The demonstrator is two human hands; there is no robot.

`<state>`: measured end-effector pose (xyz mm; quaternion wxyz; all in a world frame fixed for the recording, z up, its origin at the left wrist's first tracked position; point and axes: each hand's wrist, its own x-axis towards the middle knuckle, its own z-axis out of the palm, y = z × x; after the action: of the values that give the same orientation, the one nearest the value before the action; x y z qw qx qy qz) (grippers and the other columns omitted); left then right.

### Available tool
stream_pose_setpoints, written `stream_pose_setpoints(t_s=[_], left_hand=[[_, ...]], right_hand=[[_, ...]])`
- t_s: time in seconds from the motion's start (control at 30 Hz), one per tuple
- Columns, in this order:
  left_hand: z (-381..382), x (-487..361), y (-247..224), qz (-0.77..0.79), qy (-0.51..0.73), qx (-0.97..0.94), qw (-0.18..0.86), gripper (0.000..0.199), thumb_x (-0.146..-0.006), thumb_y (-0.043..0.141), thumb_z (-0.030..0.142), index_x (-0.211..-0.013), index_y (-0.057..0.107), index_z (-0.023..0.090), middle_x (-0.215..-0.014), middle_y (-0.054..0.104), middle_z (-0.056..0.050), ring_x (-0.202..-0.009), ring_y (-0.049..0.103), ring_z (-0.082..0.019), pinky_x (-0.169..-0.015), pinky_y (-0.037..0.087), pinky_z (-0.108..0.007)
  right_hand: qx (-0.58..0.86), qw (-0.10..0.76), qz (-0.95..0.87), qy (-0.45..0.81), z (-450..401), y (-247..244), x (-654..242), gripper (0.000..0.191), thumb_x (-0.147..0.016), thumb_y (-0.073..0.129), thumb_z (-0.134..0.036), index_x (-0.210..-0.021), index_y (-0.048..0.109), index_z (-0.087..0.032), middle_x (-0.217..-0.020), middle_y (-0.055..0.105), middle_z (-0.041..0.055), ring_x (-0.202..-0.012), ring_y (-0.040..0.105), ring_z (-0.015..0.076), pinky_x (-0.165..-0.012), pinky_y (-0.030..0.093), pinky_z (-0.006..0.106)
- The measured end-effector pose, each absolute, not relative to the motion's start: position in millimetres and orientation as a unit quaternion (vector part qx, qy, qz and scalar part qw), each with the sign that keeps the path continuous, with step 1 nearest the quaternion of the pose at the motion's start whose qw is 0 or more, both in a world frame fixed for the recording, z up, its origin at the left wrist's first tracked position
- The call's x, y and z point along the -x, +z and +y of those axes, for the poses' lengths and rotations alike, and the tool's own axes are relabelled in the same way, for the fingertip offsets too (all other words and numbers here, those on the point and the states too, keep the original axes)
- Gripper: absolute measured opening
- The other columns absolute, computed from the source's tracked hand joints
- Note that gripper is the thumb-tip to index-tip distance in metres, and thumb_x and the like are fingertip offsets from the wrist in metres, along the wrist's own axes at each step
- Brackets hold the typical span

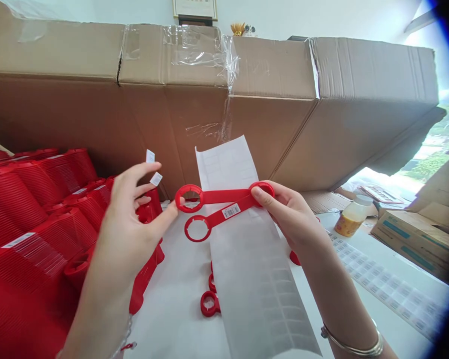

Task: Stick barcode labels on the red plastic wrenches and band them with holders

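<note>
My right hand (pixel 284 207) pinches two flat red plastic wrench-like pieces with ring ends at their shared right end, so that they fan apart leftward. The lower piece (pixel 220 215) carries a white barcode label (pixel 231 211); the upper piece (pixel 224 196) shows none. My left hand (pixel 134 209) has its fingers spread, and its thumb tip touches the upper piece's left ring. Small white labels cling to its fingertips: one label (pixel 150 156) at the index finger, another label (pixel 156 179) just below. Beneath the pieces lies a long white backing sheet (pixel 247 259).
Stacks of red ring-ended pieces (pixel 15 199) crowd the left side. More red pieces (pixel 209 303) lie partly under the sheet. A large cardboard box (pixel 179 114) spans the back. At right are a jar (pixel 353 217), a carton (pixel 415 244) and a label sheet (pixel 389 284).
</note>
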<state>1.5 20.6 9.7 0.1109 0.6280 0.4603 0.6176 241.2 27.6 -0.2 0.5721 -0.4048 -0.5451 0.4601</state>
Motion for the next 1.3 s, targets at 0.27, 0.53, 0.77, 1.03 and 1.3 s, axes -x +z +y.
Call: stream_pose_setpoints(t_s=[0.27, 0.53, 0.77, 1.03, 1.3], left_hand=[[-22.7, -28.1, 20.9, 0.484, 0.685, -0.528, 0.131, 0.017, -0.083, 0.077, 0.043, -0.097, 0.076, 0.034, -0.069, 0.062, 0.005, -0.041, 0.04, -0.006, -0.028, 0.03, -0.017], [-29.1, -45.9, 26.3, 0.571, 0.536, -0.545, 0.3, 0.019, -0.079, 0.076, 0.047, -0.086, 0.077, 0.029, -0.047, 0.063, 0.004, -0.038, 0.051, -0.011, -0.034, 0.036, -0.015], [-20.5, -38.0, 25.0, 0.599, 0.49, -0.561, 0.294, 0.03, -0.078, 0.076, 0.055, -0.096, 0.077, 0.031, -0.049, 0.065, 0.003, -0.038, 0.052, -0.014, -0.031, 0.037, -0.018], [-20.8, -40.0, 24.7, 0.593, 0.489, -0.564, 0.301, 0.028, -0.079, 0.076, 0.052, -0.095, 0.076, 0.029, -0.054, 0.07, 0.001, -0.04, 0.057, -0.016, -0.032, 0.041, -0.019], [-15.6, -37.0, 22.2, 0.6, 0.48, -0.568, 0.295, 0.033, -0.078, 0.075, 0.058, -0.097, 0.076, 0.032, -0.061, 0.073, 0.0, -0.048, 0.063, -0.019, -0.037, 0.046, -0.023]], right_hand=[[0.406, 0.554, -0.583, 0.435, 25.5, -4.1, -236.2, 0.037, -0.082, 0.077, -0.061, -0.089, 0.073, -0.025, -0.086, 0.071, 0.0034, -0.081, 0.066, 0.0208, -0.066, 0.053, 0.031], [0.378, 0.525, -0.613, 0.453, 20.3, -5.4, -235.5, 0.035, -0.086, 0.074, -0.059, -0.088, 0.071, -0.024, -0.085, 0.069, 0.0012, -0.076, 0.061, 0.0162, -0.063, 0.049, 0.027], [0.369, 0.52, -0.617, 0.462, 18.0, -4.9, -235.2, 0.033, -0.088, 0.074, -0.056, -0.088, 0.072, -0.024, -0.085, 0.069, 0.0009, -0.078, 0.061, 0.0158, -0.064, 0.049, 0.026], [0.368, 0.518, -0.614, 0.468, 18.3, -4.3, -234.7, 0.034, -0.086, 0.074, -0.058, -0.089, 0.072, -0.024, -0.085, 0.07, 0.0009, -0.077, 0.061, 0.0159, -0.064, 0.049, 0.026], [0.377, 0.523, -0.609, 0.463, 15.9, -2.7, -232.2, 0.035, -0.085, 0.075, -0.059, -0.086, 0.071, -0.024, -0.085, 0.069, 0.0026, -0.078, 0.062, 0.0189, -0.065, 0.05, 0.028]])
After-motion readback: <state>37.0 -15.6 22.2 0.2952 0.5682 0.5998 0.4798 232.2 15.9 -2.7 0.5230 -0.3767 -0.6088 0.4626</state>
